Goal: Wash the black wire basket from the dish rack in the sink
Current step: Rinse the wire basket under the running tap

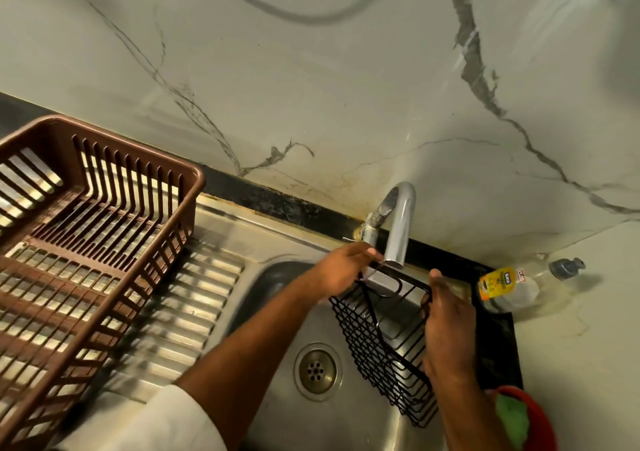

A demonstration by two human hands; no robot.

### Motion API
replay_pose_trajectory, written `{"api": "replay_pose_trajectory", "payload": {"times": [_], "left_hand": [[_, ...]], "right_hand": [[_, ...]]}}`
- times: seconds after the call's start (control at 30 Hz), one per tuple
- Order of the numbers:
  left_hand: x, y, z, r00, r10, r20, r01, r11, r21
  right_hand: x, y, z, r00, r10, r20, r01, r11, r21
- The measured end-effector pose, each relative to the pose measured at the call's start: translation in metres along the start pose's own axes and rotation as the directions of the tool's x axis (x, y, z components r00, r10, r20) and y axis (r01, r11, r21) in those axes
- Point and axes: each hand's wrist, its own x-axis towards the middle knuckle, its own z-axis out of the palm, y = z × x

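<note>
A black wire basket (382, 350) hangs tilted over the steel sink (277, 339), its upper end right below the spout of the chrome tap (398, 229). My left hand (341, 272) grips the basket's top rim beside the spout. My right hand (446, 326) holds the basket's right edge, fingers curled round the wire. The brown plastic dish rack (86, 242) stands on the ribbed drainboard at the left and holds nothing that I can see.
The round drain (316, 371) lies in the sink floor left of the basket. A near-empty dish soap bottle (512, 286) lies on the counter at the right. A red bowl with a green scrubber (519, 419) sits at the lower right. Marble wall behind.
</note>
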Motion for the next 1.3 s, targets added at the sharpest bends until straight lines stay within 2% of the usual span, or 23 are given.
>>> {"api": "replay_pose_trajectory", "payload": {"times": [0.1,0.2,0.27,0.33,0.43,0.5,0.57,0.63,0.7,0.83,0.93,1.0,1.13,1.3], "left_hand": [[0.006,-0.009,-0.011,0.995,-0.031,0.096,0.050,0.977,-0.206],[0.007,-0.012,-0.006,0.997,-0.066,0.037,0.074,0.940,-0.334],[0.011,-0.013,-0.002,0.997,-0.071,-0.028,0.060,0.953,-0.298],[0.012,-0.008,0.000,0.996,-0.037,-0.085,0.021,0.983,-0.180],[0.011,0.006,0.010,0.993,0.076,-0.090,-0.071,0.996,0.057],[0.009,0.016,0.026,0.988,0.120,-0.096,-0.102,0.979,0.176],[0.011,0.020,0.040,0.981,0.118,-0.153,-0.088,0.978,0.187],[0.014,0.022,0.046,0.972,0.113,-0.205,-0.083,0.985,0.150],[0.017,0.019,0.045,0.975,0.133,-0.180,-0.113,0.987,0.117],[0.012,0.012,0.038,0.991,0.123,-0.051,-0.128,0.984,-0.120],[0.007,-0.005,0.017,0.998,0.061,-0.011,-0.062,0.997,-0.045],[0.008,-0.022,0.001,1.000,-0.001,-0.025,0.001,1.000,-0.009],[0.010,-0.035,-0.005,0.993,-0.087,-0.080,0.092,0.994,0.057],[0.006,-0.002,0.024,0.998,0.027,0.058,-0.032,0.996,0.085]], "right_hand": [[0.003,0.008,-0.008,0.990,0.131,-0.055,-0.123,0.985,0.121],[0.005,0.020,-0.013,0.985,0.172,0.002,-0.169,0.968,0.184],[0.006,0.028,-0.019,0.987,0.151,0.059,-0.159,0.973,0.165],[0.010,0.033,-0.027,0.987,0.087,0.137,-0.107,0.983,0.146],[0.020,0.030,-0.037,0.973,-0.027,0.229,0.025,1.000,0.011],[0.025,0.023,-0.036,0.951,-0.078,0.300,0.135,0.975,-0.174],[0.026,0.011,-0.028,0.931,-0.101,0.351,0.236,0.900,-0.368],[0.026,-0.001,-0.018,0.943,-0.123,0.311,0.276,0.809,-0.519],[0.024,-0.012,-0.010,0.959,-0.135,0.248,0.262,0.757,-0.599],[0.029,-0.002,-0.012,0.971,-0.094,0.218,0.205,0.797,-0.568],[0.030,0.004,-0.021,0.968,-0.092,0.232,0.175,0.914,-0.367],[0.028,0.000,-0.027,0.969,-0.087,0.231,0.150,0.950,-0.272],[0.023,0.000,-0.031,0.972,-0.083,0.219,0.139,0.957,-0.253],[0.035,0.017,-0.018,0.978,-0.099,0.185,0.157,0.929,-0.336]]}}
